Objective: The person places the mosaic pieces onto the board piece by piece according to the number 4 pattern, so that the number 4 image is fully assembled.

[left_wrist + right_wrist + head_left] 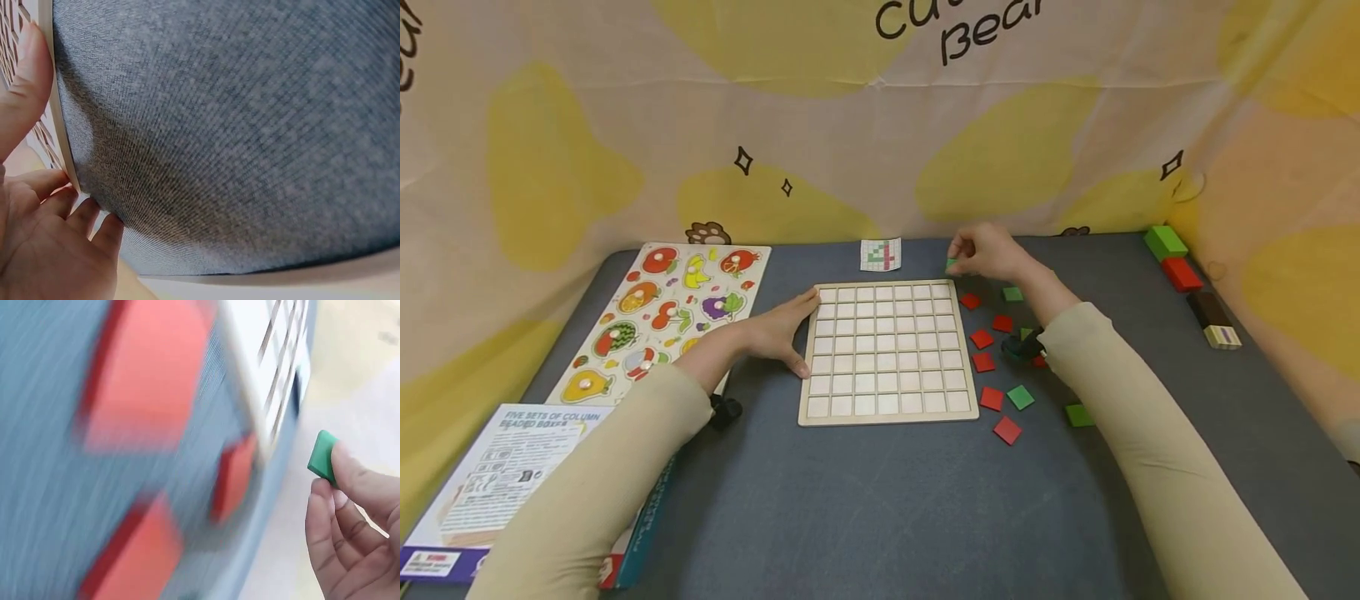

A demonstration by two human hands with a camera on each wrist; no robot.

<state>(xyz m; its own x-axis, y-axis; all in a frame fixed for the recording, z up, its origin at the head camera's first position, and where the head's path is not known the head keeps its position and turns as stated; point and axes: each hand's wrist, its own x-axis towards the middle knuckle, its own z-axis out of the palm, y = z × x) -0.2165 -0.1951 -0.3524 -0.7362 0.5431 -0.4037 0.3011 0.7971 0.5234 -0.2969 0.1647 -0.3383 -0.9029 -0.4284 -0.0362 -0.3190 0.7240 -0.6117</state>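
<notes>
A wooden grid board (887,421) with white square cells lies on the grey table. My left hand (777,332) rests against its left edge, thumb and fingers spread apart along the frame. In the left wrist view the thumb (28,81) touches the board's rim. Beyond the board's far right corner, my right hand (988,252) pinches a small green square tile (322,456) between thumb and fingers, held above the table. Red tiles (982,362) and green tiles (1020,397) lie scattered to the right of the board. A small card (880,255) with a coloured grid pattern lies behind it.
A fruit puzzle board (625,297) lies on the left, with a white-and-purple box (512,467) nearer to me. Green (1166,242), red (1182,273) and dark brown (1208,312) blocks line the right edge. A printed cloth (820,150) hangs behind the table.
</notes>
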